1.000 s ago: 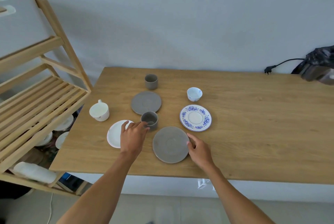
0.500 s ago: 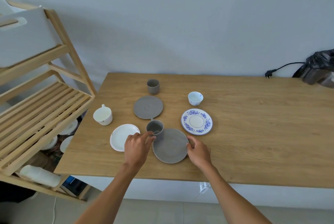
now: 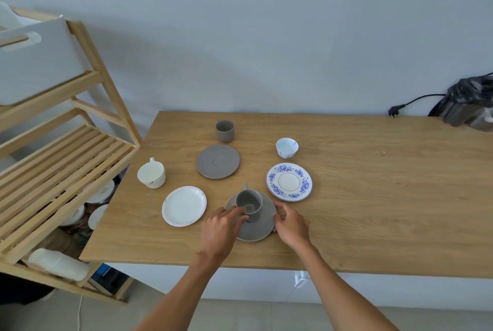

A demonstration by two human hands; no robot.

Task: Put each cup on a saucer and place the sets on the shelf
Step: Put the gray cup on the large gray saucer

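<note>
A grey cup (image 3: 249, 204) rests on the near grey saucer (image 3: 262, 226), its handle pointing away from me. My left hand (image 3: 220, 230) grips the cup's near side. My right hand (image 3: 292, 225) holds the saucer's right rim. Farther back stand a second grey cup (image 3: 225, 130) and a second grey saucer (image 3: 218, 161). A white cup (image 3: 151, 173) and a white saucer (image 3: 184, 205) lie to the left. A small blue-patterned cup (image 3: 287, 147) and a blue-patterned saucer (image 3: 289, 182) lie to the right. The wooden slatted shelf (image 3: 53, 170) stands left of the table.
The wooden table (image 3: 373, 197) carries a black bag (image 3: 469, 104) and a plug (image 3: 393, 112) at its far right corner. A white bin (image 3: 37, 58) sits on the shelf's upper level. Plates and a white roll lie on its lower levels.
My left hand has carried the grey cup from the table beside the white saucer onto the near grey saucer. My right hand has stayed on that saucer's rim.
</note>
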